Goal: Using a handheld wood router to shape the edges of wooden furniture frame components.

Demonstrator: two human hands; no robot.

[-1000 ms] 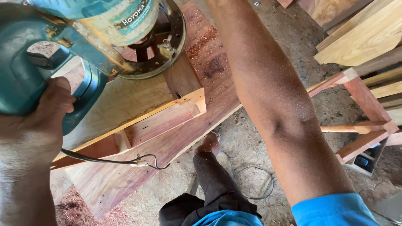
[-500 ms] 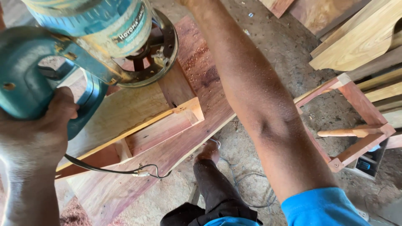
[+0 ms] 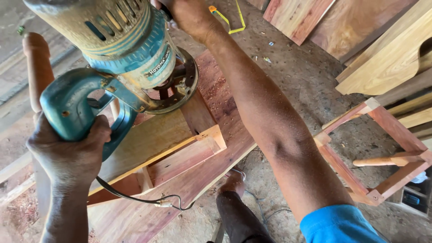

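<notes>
Now: L hand point(image 3: 67, 150) gripping teal router point(image 3: 119, 58)

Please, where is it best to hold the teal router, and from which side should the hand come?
Probably by its looped teal handle, coming from the near left side. The loop sticks out from the router body, clear of the round base, and leaves a gap for fingers. The left hand grips it this way already, and the right hand steadies the far side.

The left hand point(image 3: 67, 155) is clenched in a fist, knuckles up, while the bare right arm stretches forward, its hand point(image 3: 186, 15) partly out of view.
</notes>
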